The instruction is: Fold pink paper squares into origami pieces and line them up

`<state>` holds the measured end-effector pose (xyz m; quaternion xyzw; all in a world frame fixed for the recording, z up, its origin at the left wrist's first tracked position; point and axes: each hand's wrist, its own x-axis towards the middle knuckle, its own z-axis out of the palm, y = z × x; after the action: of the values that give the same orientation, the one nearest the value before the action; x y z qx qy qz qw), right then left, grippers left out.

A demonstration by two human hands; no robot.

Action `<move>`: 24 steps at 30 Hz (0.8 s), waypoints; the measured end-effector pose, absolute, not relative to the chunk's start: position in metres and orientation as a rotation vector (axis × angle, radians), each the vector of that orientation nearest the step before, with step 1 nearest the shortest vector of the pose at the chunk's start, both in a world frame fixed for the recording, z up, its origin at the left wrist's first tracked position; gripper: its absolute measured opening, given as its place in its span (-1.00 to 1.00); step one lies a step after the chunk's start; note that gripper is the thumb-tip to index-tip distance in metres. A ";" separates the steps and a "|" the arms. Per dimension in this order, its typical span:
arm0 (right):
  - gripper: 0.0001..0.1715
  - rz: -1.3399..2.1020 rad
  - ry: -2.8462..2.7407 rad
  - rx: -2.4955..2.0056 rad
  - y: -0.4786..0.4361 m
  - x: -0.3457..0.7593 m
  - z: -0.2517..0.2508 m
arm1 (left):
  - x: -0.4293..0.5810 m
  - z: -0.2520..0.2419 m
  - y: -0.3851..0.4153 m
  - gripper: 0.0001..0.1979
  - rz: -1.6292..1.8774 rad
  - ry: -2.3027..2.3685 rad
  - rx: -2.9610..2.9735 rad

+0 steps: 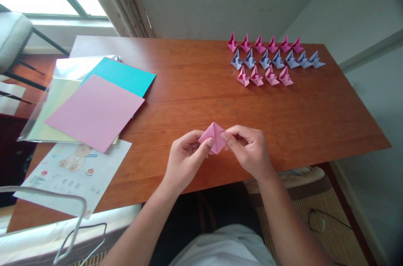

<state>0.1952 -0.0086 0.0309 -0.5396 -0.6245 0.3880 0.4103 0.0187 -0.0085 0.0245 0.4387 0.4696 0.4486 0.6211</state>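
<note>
Between my two hands is a small pink folded origami paper [215,135], diamond-shaped with a crease down its middle, held just above the near edge of the table. My left hand [188,155] pinches its left corner, thumb on the front face. At the right corner, my right hand [248,148] pinches the paper between thumb and fingers. The fingers behind the paper are partly hidden.
On the wooden table [182,102], finished origami pieces stand in three rows: dark pink [260,45], bluish-grey [265,60] and light pink [256,77]. At left lie pink sheets [97,110], a teal sheet [126,77], a clear packet [36,119] and a printed sheet [75,178].
</note>
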 end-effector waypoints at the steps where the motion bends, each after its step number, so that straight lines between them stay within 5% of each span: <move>1: -0.72 1.000 -1.588 -1.361 -0.008 0.197 0.033 | 0.018 0.024 -0.009 -0.78 1.046 1.086 0.998; 24: -0.84 1.068 -1.592 -1.318 -0.008 0.191 0.027 | 0.017 0.015 -0.014 -0.80 1.036 1.136 1.175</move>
<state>0.1907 -0.0078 0.0269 -0.5201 -0.6282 0.4213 0.3966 0.0169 -0.0139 0.0152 0.4999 0.4833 0.4410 0.5675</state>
